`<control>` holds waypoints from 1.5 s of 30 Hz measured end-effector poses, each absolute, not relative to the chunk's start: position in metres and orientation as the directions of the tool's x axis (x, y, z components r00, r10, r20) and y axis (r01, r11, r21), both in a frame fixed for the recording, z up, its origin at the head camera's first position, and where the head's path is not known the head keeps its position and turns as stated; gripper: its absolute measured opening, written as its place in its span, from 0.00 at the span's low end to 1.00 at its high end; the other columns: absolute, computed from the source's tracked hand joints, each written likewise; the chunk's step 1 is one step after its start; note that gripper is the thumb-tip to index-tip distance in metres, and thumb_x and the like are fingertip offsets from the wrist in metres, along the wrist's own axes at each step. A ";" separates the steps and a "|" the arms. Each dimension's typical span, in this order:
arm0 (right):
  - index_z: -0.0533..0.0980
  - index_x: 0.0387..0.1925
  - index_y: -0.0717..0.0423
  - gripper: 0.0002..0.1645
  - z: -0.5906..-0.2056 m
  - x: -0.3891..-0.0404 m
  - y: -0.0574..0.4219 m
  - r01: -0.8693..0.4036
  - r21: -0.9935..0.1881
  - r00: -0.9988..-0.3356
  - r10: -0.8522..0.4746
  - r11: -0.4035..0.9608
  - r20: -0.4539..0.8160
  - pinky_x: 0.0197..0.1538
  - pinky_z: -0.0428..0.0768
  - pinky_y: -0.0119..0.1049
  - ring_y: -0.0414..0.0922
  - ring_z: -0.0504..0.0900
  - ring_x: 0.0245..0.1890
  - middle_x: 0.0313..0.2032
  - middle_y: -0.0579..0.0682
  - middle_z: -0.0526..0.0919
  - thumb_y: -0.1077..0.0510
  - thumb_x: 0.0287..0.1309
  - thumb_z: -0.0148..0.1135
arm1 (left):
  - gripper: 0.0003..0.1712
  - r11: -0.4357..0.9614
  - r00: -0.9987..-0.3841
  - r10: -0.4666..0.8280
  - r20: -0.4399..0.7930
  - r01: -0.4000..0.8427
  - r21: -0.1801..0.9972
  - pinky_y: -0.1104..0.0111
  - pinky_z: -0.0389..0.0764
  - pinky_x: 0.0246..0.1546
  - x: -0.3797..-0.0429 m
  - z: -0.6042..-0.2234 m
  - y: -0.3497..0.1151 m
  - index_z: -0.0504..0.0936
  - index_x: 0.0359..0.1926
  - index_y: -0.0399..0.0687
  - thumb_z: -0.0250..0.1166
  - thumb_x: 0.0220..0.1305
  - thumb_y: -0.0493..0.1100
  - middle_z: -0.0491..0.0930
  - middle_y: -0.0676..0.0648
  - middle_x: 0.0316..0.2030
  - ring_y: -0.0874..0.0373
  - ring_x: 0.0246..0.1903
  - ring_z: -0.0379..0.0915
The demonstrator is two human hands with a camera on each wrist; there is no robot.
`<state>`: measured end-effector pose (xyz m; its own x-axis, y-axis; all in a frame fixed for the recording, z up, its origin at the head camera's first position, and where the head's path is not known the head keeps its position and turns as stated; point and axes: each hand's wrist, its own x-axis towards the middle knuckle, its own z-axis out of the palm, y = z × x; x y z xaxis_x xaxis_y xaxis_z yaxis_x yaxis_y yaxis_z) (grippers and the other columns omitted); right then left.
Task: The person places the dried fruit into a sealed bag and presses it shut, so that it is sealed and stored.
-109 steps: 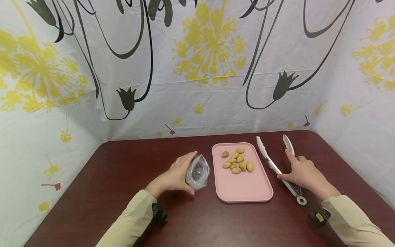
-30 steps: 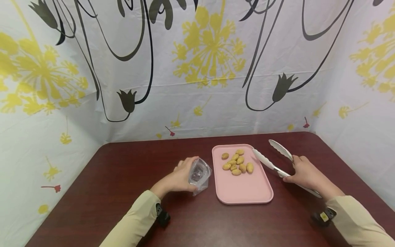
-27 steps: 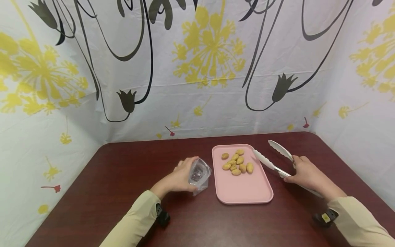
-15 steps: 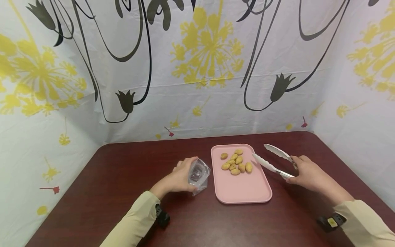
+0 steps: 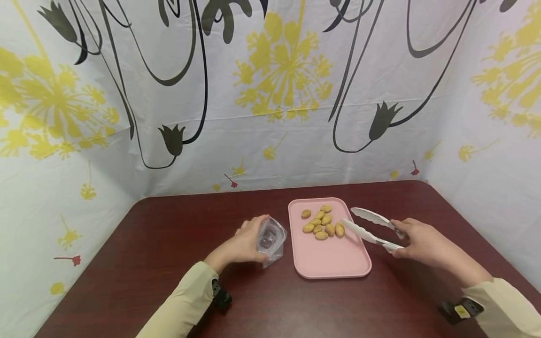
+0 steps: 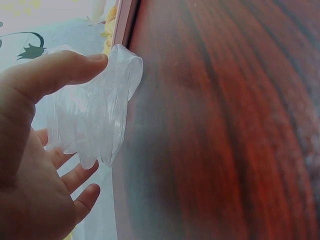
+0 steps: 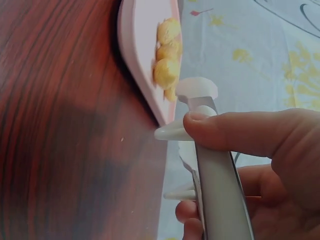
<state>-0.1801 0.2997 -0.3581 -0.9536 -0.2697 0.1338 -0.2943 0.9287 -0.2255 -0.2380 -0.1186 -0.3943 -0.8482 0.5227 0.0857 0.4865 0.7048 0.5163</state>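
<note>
My left hand [image 5: 240,244] holds a clear plastic bag [image 5: 276,246], its mouth facing up, just left of the pink tray [image 5: 331,263]. In the left wrist view the thumb lies along one side of the bag [image 6: 95,117], fingers on the other. With thumb and fingers my right hand [image 5: 427,245] grips white-and-silver tongs [image 5: 361,232]. The two arms of the tongs stand apart; the nearer tip reaches over the tray's right rim, close to several small yellow-brown oval pieces [image 5: 320,224]. In the right wrist view the thumb presses the tongs [image 7: 222,190] from one side.
The dark red-brown table [image 5: 177,234] carries the tray right of centre. A patterned white cloth [image 5: 262,155] rises behind and at both sides. Each wrist wears a small black device, such as the left camera [image 5: 221,295].
Over the last seconds the right hand has taken hold of the tongs, lifted and turned them, and brought their tips left to the tray, closer together. The left hand has closed round the bag.
</note>
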 end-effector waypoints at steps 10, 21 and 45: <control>0.71 0.56 0.74 0.46 -0.346 -0.171 0.286 -0.320 -0.232 -0.947 -0.318 0.918 0.050 0.33 0.73 0.38 0.42 0.74 0.31 0.37 0.54 0.77 0.54 0.35 0.77 | 0.62 0.705 -0.849 0.521 0.087 0.486 0.517 0.45 0.65 0.55 -0.238 -0.395 -0.119 0.54 0.71 0.45 0.79 0.36 0.46 0.65 0.43 0.63 0.45 0.57 0.61; 0.72 0.53 0.75 0.44 -0.345 -0.172 0.276 -0.322 -0.155 -0.946 -0.313 0.934 0.083 0.30 0.71 0.39 0.43 0.70 0.27 0.35 0.55 0.77 0.58 0.30 0.76 | 0.62 0.704 -0.850 0.523 0.066 0.474 0.529 0.45 0.65 0.56 -0.241 -0.395 -0.119 0.52 0.71 0.45 0.79 0.37 0.45 0.64 0.44 0.63 0.46 0.57 0.60; 0.77 0.48 0.73 0.34 -0.342 -0.178 0.267 -0.291 -0.114 -0.956 -0.284 0.950 0.077 0.28 0.73 0.42 0.46 0.72 0.26 0.32 0.55 0.79 0.61 0.33 0.72 | 0.61 0.704 -0.854 0.516 0.061 0.464 0.538 0.45 0.64 0.56 -0.240 -0.395 -0.118 0.53 0.71 0.46 0.78 0.37 0.45 0.65 0.44 0.63 0.46 0.57 0.60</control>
<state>-0.1777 0.2668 -0.3420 -0.9558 -0.2838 0.0768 -0.2912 0.9499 -0.1139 -0.2399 -0.1184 -0.3952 -0.8543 0.5163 0.0611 0.4639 0.7039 0.5379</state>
